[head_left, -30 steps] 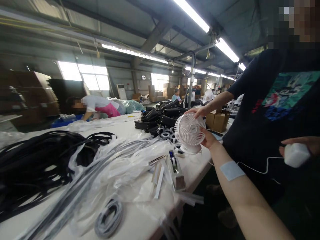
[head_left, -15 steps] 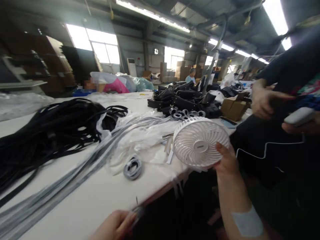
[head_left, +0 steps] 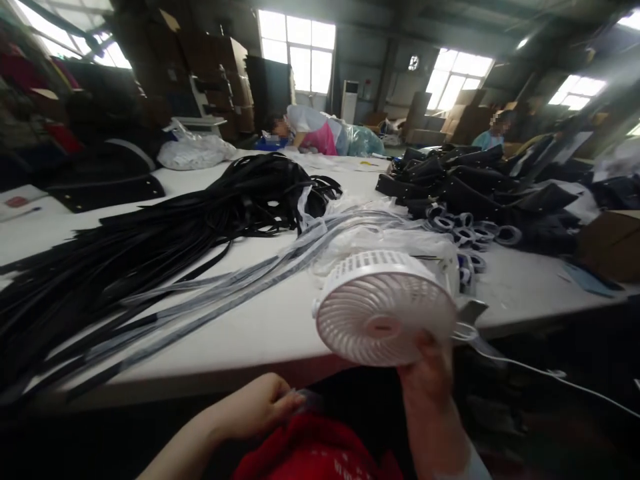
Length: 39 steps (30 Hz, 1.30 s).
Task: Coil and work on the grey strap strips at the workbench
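A round white fan (head_left: 375, 310) with a swirled grille is held over the table's front edge. My right hand (head_left: 429, 377) grips its lower right rim, thumb on the front. Behind and to the right of it hangs a white cord (head_left: 520, 369). My left hand (head_left: 267, 403) is closed low by the red clothing (head_left: 310, 453) at my lap. Something greyish shows at its fingertips, too blurred to name. Beyond the fan, a bundle of grey strips (head_left: 240, 283) in clear wrap runs across the white table (head_left: 265, 333).
Long black straps (head_left: 210, 207) pile up on the left of the table. Black bag-like pieces (head_left: 465, 177) are heaped at the back right, with several small wrapped rings (head_left: 465, 235) in front. A cardboard box (head_left: 610, 243) stands far right. Another person (head_left: 493, 135) is in the background.
The view has swung left, and the co-worker at the right is out of sight. The fan, still in my right hand, is closer to my body. My left hand has come in towards my lap.
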Motion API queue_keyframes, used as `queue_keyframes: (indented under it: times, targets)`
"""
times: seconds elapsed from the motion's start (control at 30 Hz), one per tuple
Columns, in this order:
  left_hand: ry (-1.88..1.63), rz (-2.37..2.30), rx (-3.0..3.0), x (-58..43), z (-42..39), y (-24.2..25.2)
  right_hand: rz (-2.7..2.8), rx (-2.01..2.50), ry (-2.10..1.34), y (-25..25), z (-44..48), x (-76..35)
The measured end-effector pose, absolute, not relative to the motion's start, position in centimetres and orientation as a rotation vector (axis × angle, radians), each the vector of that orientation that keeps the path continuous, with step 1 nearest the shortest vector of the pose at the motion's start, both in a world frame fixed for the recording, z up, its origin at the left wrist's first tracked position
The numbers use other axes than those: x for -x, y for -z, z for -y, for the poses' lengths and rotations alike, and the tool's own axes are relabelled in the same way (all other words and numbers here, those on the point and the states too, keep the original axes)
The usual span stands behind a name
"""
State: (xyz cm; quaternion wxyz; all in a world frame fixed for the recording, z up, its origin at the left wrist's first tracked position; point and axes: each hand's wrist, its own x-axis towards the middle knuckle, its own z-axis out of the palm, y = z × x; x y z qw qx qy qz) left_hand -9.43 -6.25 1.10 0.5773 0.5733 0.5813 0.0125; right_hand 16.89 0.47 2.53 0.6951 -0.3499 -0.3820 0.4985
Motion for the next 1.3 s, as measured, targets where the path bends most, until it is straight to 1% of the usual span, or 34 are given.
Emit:
queue_keyframes:
  times: [0.1,0.2,0.43,0.6,0.8,0.93,1.03,1.1,1.23,1.3]
  targets:
    - [-0.07,-1.392,-1.308,11.2,8.1,-0.1,0.785,0.715,-1.365,-0.7,-4.8,-10.8]
    - [-0.118,-1.372,-1.298,12.4,9.2,0.9,0.746,0.646,-1.482,0.5,-7.7,-7.2]
    - [-0.11,-1.297,-1.334,13.7,8.6,2.0,0.776,0.674,-1.574,2.3,-10.9,-4.9]
    - [-0.122,-1.274,-1.341,14.0,7.9,2.7,1.01,0.821,-1.485,3.9,-11.7,-6.6]
    - [-0.119,-1.233,-1.373,13.5,7.7,2.8,1.081,0.837,-1.565,4.3,-12.6,-6.7]
    - [-0.133,-1.214,-1.378,12.9,7.9,2.2,1.112,0.832,-1.559,4.3,-12.9,-6.0]
    - [-0.13,-1.239,-1.351,12.7,8.0,1.6,1.197,0.814,-1.513,3.8,-12.6,-6.6]
    - [-0.174,-1.264,-1.333,12.8,7.8,1.2,1.314,0.802,-1.409,2.8,-12.5,-7.5]
    - [-0.263,-1.263,-1.326,13.3,7.0,0.1,1.627,0.926,-0.98,-0.9,-13.3,-8.7]
    - [-0.257,-1.24,-1.355,13.2,6.6,-0.5,1.748,0.935,-0.872,-2.9,-14.1,-8.5]
